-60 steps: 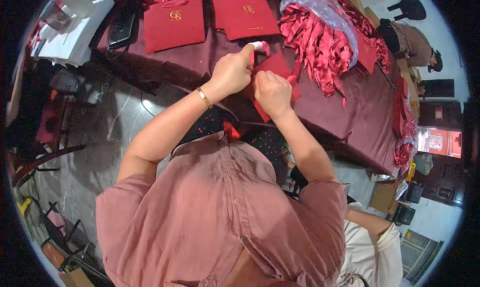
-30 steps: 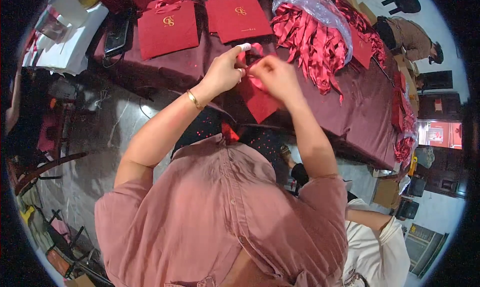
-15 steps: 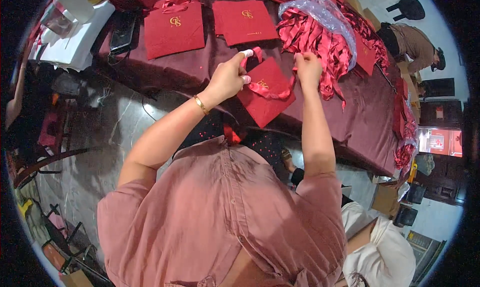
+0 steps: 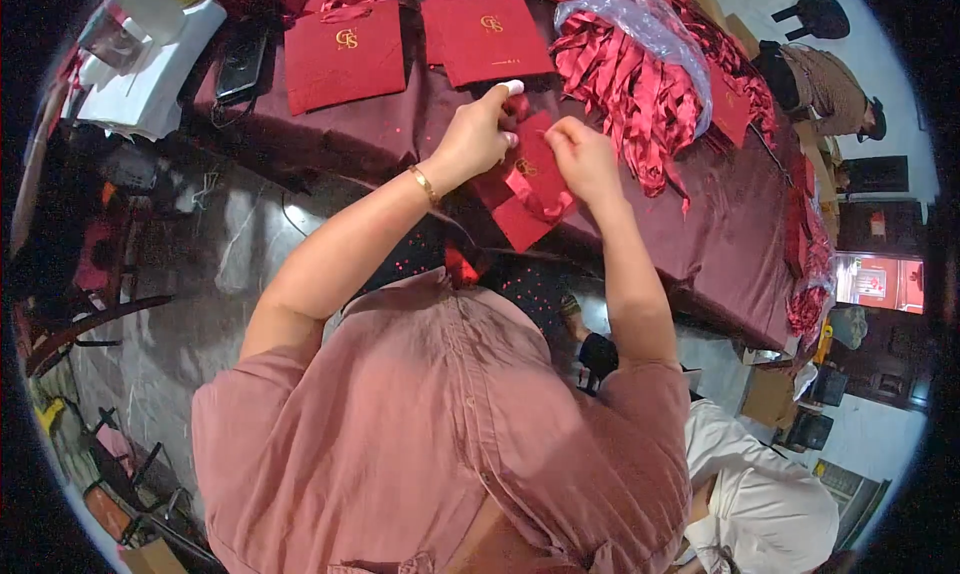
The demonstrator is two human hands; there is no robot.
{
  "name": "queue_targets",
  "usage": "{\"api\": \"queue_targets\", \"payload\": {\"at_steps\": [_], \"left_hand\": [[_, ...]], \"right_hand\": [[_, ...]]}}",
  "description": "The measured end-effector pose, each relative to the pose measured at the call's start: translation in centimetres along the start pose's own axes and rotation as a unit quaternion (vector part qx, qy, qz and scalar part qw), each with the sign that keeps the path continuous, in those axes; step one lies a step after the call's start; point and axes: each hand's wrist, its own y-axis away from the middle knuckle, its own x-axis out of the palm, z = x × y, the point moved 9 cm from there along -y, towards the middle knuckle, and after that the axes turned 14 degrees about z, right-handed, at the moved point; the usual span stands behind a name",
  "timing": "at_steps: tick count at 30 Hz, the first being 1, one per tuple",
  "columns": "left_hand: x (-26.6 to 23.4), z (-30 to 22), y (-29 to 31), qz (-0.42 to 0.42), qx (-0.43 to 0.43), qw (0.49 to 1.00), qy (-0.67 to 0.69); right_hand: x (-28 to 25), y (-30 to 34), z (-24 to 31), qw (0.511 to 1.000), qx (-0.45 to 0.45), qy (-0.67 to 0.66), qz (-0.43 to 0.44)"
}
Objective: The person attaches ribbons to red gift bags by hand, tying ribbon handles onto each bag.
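A red paper bag (image 4: 520, 222) with gold lettering lies tilted at the front edge of the cloth-covered table. A shiny red ribbon (image 4: 546, 210) hangs in a loop across its face. At the bag's upper left, my left hand (image 4: 472, 142) is closed in a pinch on the ribbon, with pale covers on its thumb and forefinger. My right hand (image 4: 588, 164) sits over the bag's right side, thumb and forefinger pressed together near its upper edge. The ribbon runs up behind these fingers, and its end there is mostly hidden.
Two more stacks of red bags (image 4: 346, 59) (image 4: 488, 42) lie farther back. To the right, a clear plastic bag (image 4: 655, 34) spills a heap of red ribbons (image 4: 640, 104). A black phone (image 4: 240, 69) lies at left. A person in white (image 4: 765, 504) is close at lower right.
My hands have come closer together. The right hand moved left and over the bag, drawing the ribbon in; the left hand shifted slightly right. The ribbon loop now hangs narrower.
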Motion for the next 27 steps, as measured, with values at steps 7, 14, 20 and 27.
{"api": "queue_targets", "payload": {"at_steps": [7, 14, 20, 27], "left_hand": [[0.0, 0.3, -0.3, 0.008, 0.038, 0.992, 0.122], [0.6, -1.0, -0.2, -0.03, 0.131, 0.988, 0.075], [0.6, -1.5, 1.1, -0.022, 0.092, 0.994, 0.051], [-0.4, -1.7, 1.3, -0.034, 0.097, 0.993, 0.06]], "right_hand": [[0.3, -0.7, 1.6, 0.997, -0.041, 0.059, -0.015], [-0.3, -0.3, 3.9, 0.998, -0.048, 0.03, 0.021], [-1.0, 0.2, 4.4, 0.997, -0.057, 0.053, 0.001], [-0.4, -0.2, 4.5, 0.996, -0.038, 0.077, 0.027]]}}
